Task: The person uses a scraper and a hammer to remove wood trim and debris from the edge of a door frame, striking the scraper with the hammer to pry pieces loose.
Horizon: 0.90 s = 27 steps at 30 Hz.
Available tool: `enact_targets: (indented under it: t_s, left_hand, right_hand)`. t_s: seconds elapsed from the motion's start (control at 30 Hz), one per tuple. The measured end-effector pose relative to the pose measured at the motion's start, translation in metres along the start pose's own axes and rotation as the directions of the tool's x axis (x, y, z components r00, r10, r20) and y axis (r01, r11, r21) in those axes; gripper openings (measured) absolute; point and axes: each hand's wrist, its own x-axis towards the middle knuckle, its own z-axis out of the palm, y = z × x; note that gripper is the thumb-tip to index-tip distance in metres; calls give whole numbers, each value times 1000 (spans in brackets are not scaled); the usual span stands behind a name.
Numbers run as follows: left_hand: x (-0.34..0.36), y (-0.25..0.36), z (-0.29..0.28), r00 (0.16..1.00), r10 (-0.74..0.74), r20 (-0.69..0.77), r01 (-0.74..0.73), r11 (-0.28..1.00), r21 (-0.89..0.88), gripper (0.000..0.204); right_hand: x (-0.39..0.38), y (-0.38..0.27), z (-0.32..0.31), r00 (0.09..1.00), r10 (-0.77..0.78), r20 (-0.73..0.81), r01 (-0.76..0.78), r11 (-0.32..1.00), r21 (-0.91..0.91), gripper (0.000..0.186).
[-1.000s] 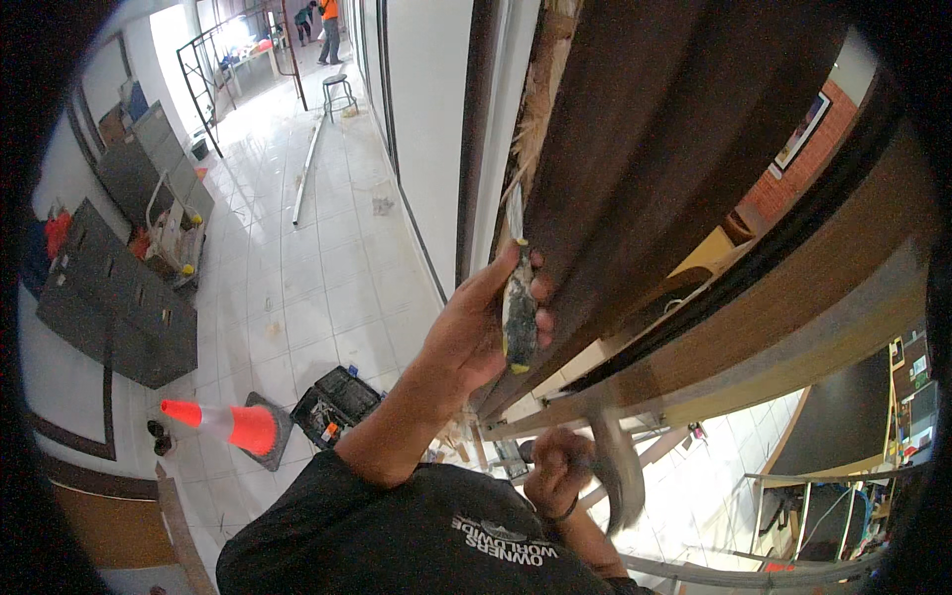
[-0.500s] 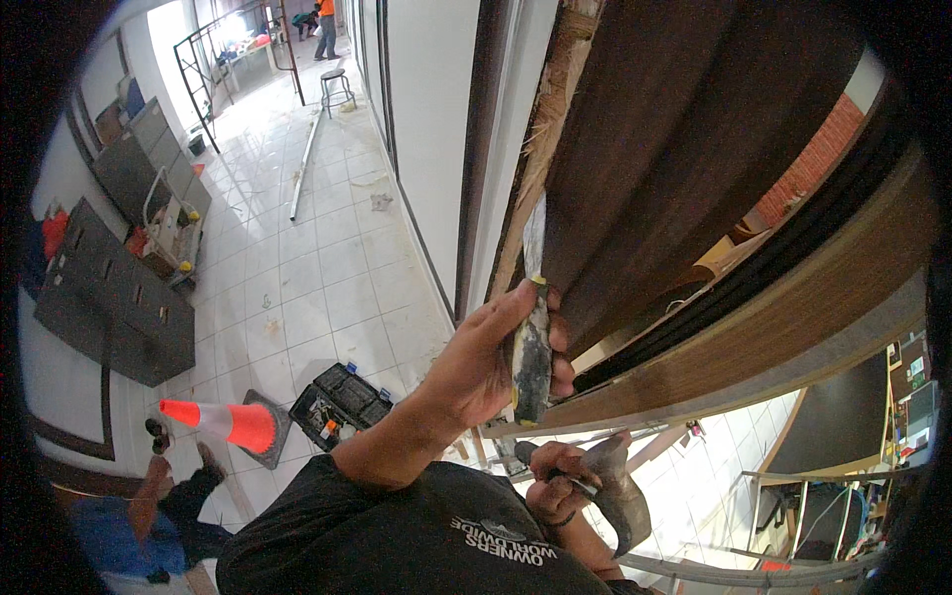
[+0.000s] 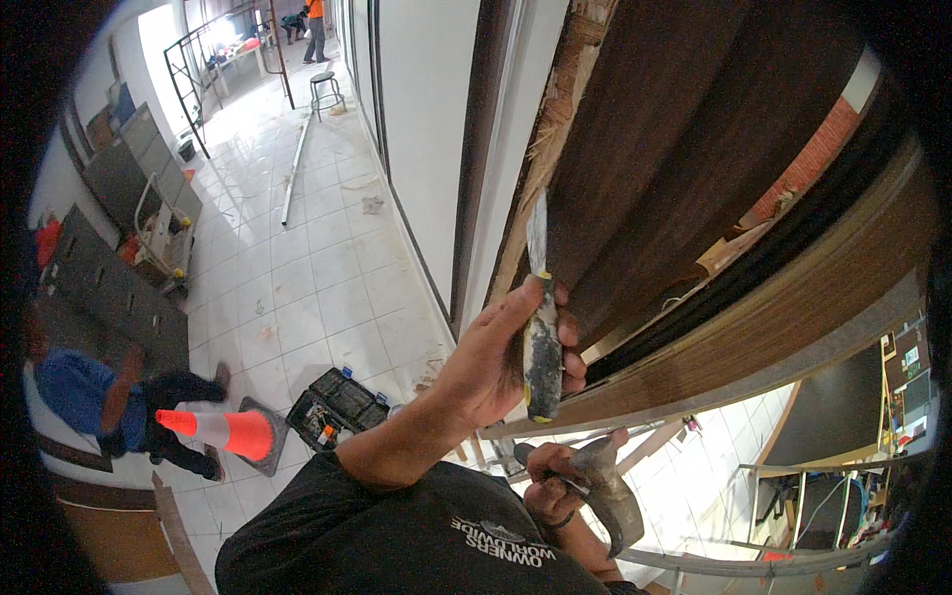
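Observation:
My left hand (image 3: 506, 347) is wrapped round the worn black and yellow handle of a chisel (image 3: 541, 357). Its narrow metal blade points away from me, along the splintered, pale edge of a wooden frame (image 3: 567, 109) beside a dark brown wood panel (image 3: 659, 149). Whether the blade tip touches the wood I cannot tell. Lower down, close to my chest, my right hand (image 3: 557, 486) is closed on a grey, worn metal hammer (image 3: 607, 491). Its curved head shows beside my fingers, apart from the chisel; part of it is hidden by my hand.
On the tiled floor to the left stand an orange and white cone (image 3: 233, 431) and an opened black toolbox (image 3: 337, 407). A person in blue (image 3: 84, 397) is beside the cone. Grey cabinets (image 3: 119, 288), a stool (image 3: 325, 91) and scaffolding (image 3: 188, 84) are farther off.
The person in blue has moved farther up the view, to beside the cone. My left hand and the chisel have shifted slightly right against the panel; both hands keep their holds.

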Motion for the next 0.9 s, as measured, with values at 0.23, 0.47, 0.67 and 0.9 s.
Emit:
enact_targets:
  t_s: [0.23, 0.47, 0.67, 0.9]
  left_hand:
    - [1, 8, -6, 990, -27, 138, 46, 990, -130, 29]
    - [-1, 10, -11, 984, -37, 176, 68, 982, -175, 30]
    - [-3, 11, -15, 968, -96, 233, 157, 952, -264, 30]
    - [0, 9, -13, 987, -119, 110, 130, 986, -100, 36]
  right_hand:
    - [-14, 11, -5, 991, 118, -67, -125, 986, -109, 16]
    - [-5, -1, 12, 978, 84, -191, -89, 996, -21, 24]
    - [2, -5, 12, 996, 50, -80, -57, 994, -96, 25]
    - [10, -15, 20, 991, -76, -109, 70, 996, -61, 46]
